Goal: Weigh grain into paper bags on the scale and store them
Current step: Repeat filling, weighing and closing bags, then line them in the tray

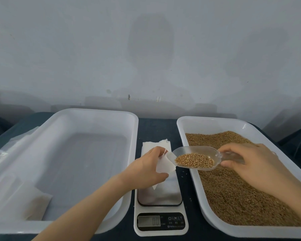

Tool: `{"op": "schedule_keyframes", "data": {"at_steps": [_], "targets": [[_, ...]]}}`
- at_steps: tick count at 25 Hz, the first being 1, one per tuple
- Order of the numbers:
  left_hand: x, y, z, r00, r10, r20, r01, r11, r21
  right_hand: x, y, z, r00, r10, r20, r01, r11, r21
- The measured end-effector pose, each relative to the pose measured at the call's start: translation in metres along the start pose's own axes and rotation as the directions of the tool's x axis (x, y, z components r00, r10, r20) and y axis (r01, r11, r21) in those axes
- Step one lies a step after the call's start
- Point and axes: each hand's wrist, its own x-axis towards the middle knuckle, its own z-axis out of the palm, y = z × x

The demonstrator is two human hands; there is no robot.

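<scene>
My left hand (147,166) pinches a small white paper bag (165,165) above the scale (161,206), whose display reads zero. My right hand (250,164) grips the handle of a clear plastic scoop (196,158) loaded with brown grain; its front lip touches the bag's mouth. The scoop hangs over the left rim of the white tray of grain (184,126). A stack of flat white bags (155,145) lies on the table behind the scale.
A large white tray (97,113) on the left holds one filled bag (31,206) in its near left corner. Clear plastic wrapping (10,146) lies beyond its left rim. A few loose grains (185,173) lie on the dark table beside the scale. A wall stands close behind.
</scene>
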Motion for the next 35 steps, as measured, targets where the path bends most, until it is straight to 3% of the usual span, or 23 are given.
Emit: {"op": "schedule_keyframes", "data": {"at_steps": [4,16,28,35], "targets": [[0.0,0.001,0.0,1.0,0.006,0.015,-0.006,1.0,-0.003,0.005,-0.006,-0.002,0.999,-0.051,-0.014,0.05,0.994,-0.093],[-0.001,0.005,-0.002,0.998,-0.029,0.053,0.032,0.998,-0.057,0.019,-0.022,-0.008,0.968,-0.251,0.0,0.248,0.956,-0.157],[-0.002,0.007,-0.004,1.0,0.01,0.015,-0.01,1.0,-0.008,0.034,-0.051,-0.028,0.932,-0.346,0.111,0.357,0.815,-0.457],[0.0,0.004,-0.003,1.0,0.004,-0.002,-0.005,0.996,-0.087,0.042,-0.068,-0.035,0.913,-0.381,0.143,0.39,0.72,-0.574]]}}
